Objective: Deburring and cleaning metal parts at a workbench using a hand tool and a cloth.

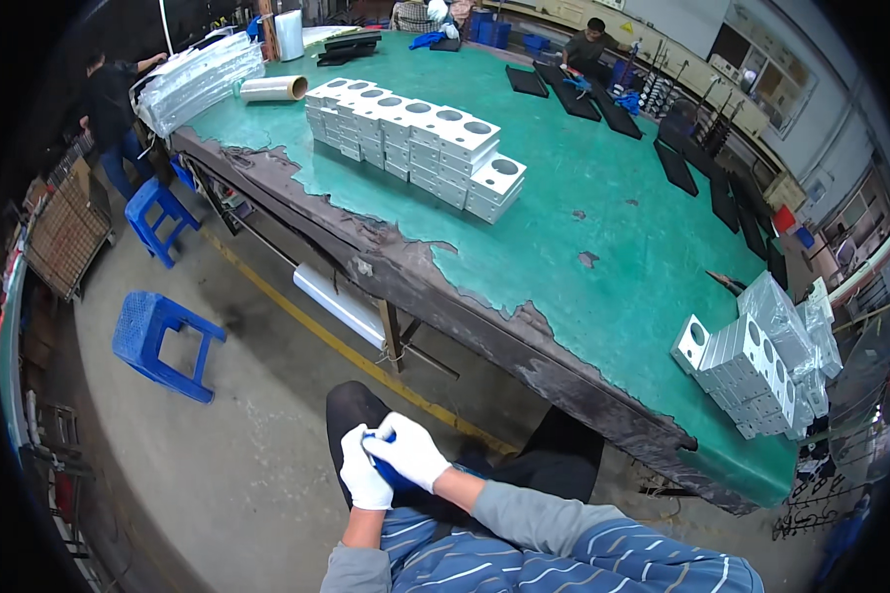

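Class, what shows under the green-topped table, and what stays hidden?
Below its near edge are a pale roll, a table leg and the end of a bar. The tabletop covers whatever lies farther in.

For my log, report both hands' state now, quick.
Left hand: white-gloved, closed, seemingly on a blue item whose kind cannot be told.
Right hand: white-gloved, closed over the same blue item, fingers curled.
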Demonstrator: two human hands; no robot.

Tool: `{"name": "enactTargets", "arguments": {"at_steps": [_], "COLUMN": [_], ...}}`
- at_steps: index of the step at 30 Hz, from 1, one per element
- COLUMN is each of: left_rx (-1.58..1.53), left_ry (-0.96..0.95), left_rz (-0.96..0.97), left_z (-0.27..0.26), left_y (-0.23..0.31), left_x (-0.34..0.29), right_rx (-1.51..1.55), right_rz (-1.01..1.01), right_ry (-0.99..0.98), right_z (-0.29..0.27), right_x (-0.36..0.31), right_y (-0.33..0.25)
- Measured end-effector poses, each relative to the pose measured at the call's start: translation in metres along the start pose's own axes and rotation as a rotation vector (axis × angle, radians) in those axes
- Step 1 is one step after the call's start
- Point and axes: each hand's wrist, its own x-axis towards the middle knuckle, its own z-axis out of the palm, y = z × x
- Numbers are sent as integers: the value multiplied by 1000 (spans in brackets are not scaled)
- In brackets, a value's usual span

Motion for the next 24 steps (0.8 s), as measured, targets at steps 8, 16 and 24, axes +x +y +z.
{"name": "enactTargets", "arguments": {"at_steps": [8, 16, 24], "left_rx": [-470, -185, -274], "left_ry": [-19, -27, -32], "left_rz": [-226, -23, -116], "left_z": [-2, -10, -6], "left_y": [-1, -25, -17], "left_x": [8, 7, 13], "right_rx": [6, 39, 1], "right_rz": [-15, 7, 5], "right_ry": [-10, 10, 20], "right_z": [5, 7, 11], "right_x": [-4, -15, -24], "right_y": [-11, -9, -10]}}
